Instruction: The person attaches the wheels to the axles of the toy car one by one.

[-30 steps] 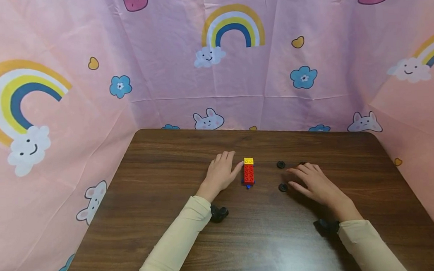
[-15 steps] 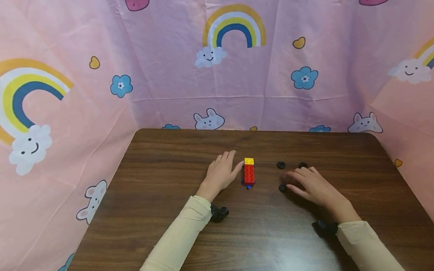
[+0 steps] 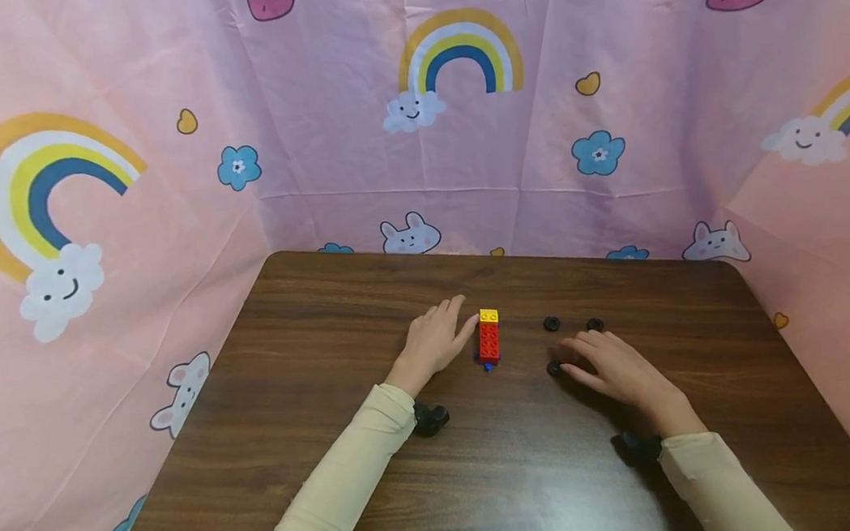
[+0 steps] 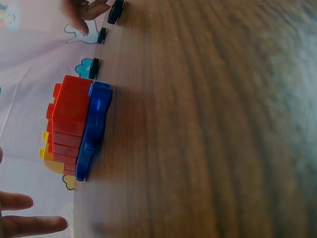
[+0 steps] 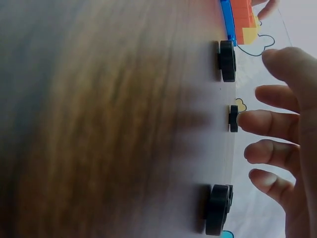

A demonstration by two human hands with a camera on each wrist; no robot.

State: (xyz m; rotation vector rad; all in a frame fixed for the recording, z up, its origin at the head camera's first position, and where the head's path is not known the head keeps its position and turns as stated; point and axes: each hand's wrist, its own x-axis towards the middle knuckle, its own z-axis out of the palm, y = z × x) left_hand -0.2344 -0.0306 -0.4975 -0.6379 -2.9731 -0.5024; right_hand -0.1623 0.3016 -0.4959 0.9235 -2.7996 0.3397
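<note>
A pink and lilac printed cloth (image 3: 497, 135) rose well beyond the fingertips of both hands. Below the fingers lay the brown wood-grain table (image 3: 509, 439). The left hand (image 3: 432, 340) had its fingers extended, thumb set apart; the left wrist view showed a gap between two fingers. The right hand (image 3: 614, 365) was spread, its fingers gently curved and separate above the table.

Just beside the left thumb stood the brick toy (image 3: 489, 339): glossy red studded blocks, a yellow block at the far end, all on a blue base whose tips poked out at the sides. Whether the thumb touched it could not be told.

Smallest were the black wheels. The near wheel (image 3: 554, 368) stood just beside the right thumb, the far wheel (image 3: 551, 323) past the right fingertips, and the outer wheel (image 3: 595, 325) just beyond the right hand's fingers.
</note>
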